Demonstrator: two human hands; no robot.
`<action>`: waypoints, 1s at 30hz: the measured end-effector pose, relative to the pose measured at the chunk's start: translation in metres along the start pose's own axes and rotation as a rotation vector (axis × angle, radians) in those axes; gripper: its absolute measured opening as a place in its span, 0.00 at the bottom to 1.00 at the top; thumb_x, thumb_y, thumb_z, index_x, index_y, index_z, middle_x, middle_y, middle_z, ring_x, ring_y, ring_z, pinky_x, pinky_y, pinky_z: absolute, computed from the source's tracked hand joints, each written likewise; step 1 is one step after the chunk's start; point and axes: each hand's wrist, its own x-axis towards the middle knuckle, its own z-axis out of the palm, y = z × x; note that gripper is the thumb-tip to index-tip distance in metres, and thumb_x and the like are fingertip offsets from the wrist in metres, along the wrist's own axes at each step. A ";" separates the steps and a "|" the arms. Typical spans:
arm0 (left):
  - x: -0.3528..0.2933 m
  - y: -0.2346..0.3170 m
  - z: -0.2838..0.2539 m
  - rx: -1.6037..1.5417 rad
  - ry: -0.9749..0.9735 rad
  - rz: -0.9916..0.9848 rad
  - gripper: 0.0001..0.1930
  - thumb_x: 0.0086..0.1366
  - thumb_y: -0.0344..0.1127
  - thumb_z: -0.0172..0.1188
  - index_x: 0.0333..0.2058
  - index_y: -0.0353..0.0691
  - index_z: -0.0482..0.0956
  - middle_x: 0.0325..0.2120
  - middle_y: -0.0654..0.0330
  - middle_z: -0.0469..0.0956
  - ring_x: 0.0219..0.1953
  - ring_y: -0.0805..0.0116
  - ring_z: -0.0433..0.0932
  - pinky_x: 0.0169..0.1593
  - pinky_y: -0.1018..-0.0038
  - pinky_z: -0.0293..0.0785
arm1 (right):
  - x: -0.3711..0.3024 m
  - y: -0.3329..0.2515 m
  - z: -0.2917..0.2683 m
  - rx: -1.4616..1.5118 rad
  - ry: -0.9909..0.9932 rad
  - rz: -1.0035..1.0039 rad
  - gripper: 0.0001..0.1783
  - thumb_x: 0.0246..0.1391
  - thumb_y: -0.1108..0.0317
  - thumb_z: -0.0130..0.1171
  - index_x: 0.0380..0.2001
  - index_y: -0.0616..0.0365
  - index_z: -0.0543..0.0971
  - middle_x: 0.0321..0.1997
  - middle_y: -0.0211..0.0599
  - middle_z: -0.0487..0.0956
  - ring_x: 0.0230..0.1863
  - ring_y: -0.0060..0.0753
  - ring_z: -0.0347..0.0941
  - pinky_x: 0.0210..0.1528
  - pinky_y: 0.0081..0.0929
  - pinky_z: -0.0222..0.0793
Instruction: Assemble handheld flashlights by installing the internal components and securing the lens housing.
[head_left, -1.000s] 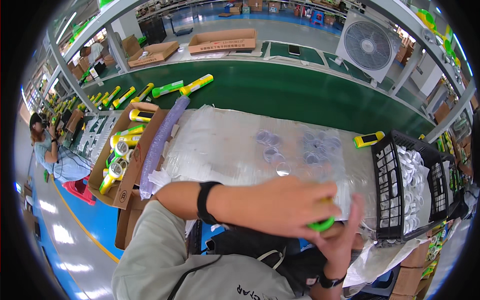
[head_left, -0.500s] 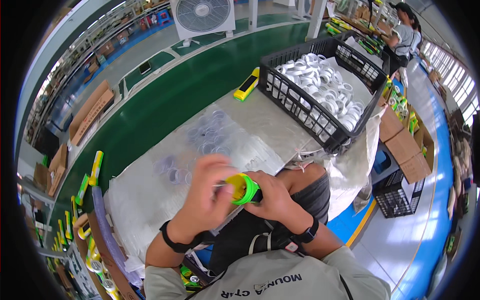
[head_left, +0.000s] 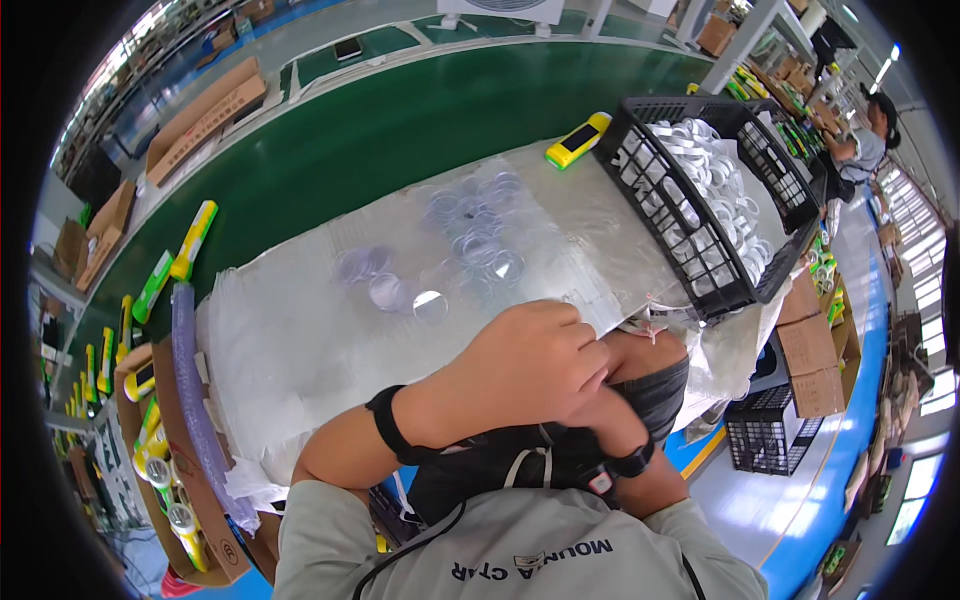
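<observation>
My left hand (head_left: 535, 360) is above my lap, its fingers curled and its back upward. It covers most of my right hand (head_left: 606, 412), whose fingers are hidden. Whatever lies between the hands does not show. Beyond them, clear round lenses (head_left: 430, 304) lie loose on a plastic-covered work board (head_left: 290, 340). Some form a heap (head_left: 475, 215) farther back. A yellow and black flashlight (head_left: 578, 141) rests at the board's far right, close to a black plastic crate (head_left: 665, 215) of white rings (head_left: 705, 155).
A green conveyor belt (head_left: 330, 165) runs behind the board. At left stand a rolled plastic sheet (head_left: 185, 370) and an open carton (head_left: 215, 560) of yellow flashlights. Brown cartons (head_left: 812, 345) and a second black crate (head_left: 765, 440) are at right. Another person (head_left: 862, 150) works at far right.
My left hand has moved right, over my right hand. The black and green flashlight part seen in my right hand is now hidden. The view has shifted.
</observation>
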 end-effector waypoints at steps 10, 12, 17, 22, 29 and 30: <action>-0.003 0.000 0.059 -0.585 0.333 0.171 0.20 0.46 0.35 0.70 0.39 0.43 0.73 0.40 0.58 0.75 0.36 0.62 0.78 0.35 0.72 0.76 | 0.099 0.123 -0.018 -0.169 0.274 0.597 0.27 0.49 0.58 0.60 0.51 0.58 0.71 0.46 0.48 0.73 0.46 0.44 0.72 0.48 0.35 0.68; -0.005 -0.002 0.064 -0.594 0.279 0.143 0.22 0.45 0.37 0.70 0.39 0.43 0.71 0.39 0.58 0.76 0.33 0.59 0.79 0.33 0.71 0.76 | 0.108 0.140 -0.012 -0.296 0.306 0.591 0.27 0.48 0.56 0.61 0.50 0.58 0.72 0.47 0.49 0.72 0.47 0.46 0.71 0.49 0.37 0.67; -0.009 -0.012 0.060 -0.597 0.426 0.113 0.20 0.47 0.35 0.67 0.39 0.42 0.71 0.38 0.53 0.76 0.35 0.55 0.78 0.36 0.70 0.75 | 0.124 0.134 -0.008 -0.458 0.265 0.641 0.25 0.46 0.56 0.63 0.46 0.57 0.73 0.49 0.48 0.71 0.52 0.50 0.68 0.52 0.41 0.66; -0.009 -0.025 0.062 -0.763 0.479 0.031 0.19 0.49 0.34 0.60 0.42 0.38 0.71 0.37 0.52 0.74 0.38 0.60 0.75 0.43 0.68 0.71 | 0.116 0.136 -0.032 -0.053 0.346 0.696 0.16 0.48 0.64 0.63 0.38 0.62 0.74 0.35 0.41 0.76 0.37 0.34 0.73 0.40 0.29 0.69; -0.007 -0.040 0.055 -0.896 0.292 -0.081 0.20 0.49 0.36 0.61 0.41 0.37 0.70 0.36 0.56 0.73 0.38 0.67 0.73 0.43 0.72 0.69 | 0.094 0.124 -0.043 0.215 0.556 0.780 0.10 0.52 0.69 0.60 0.34 0.63 0.72 0.30 0.34 0.75 0.33 0.22 0.71 0.34 0.21 0.67; -0.007 -0.038 0.055 -0.887 0.301 -0.100 0.20 0.49 0.35 0.61 0.41 0.38 0.69 0.36 0.56 0.73 0.37 0.68 0.73 0.43 0.72 0.70 | 0.088 0.130 -0.039 0.138 0.706 0.596 0.10 0.52 0.69 0.60 0.33 0.62 0.73 0.29 0.35 0.76 0.32 0.25 0.72 0.35 0.23 0.68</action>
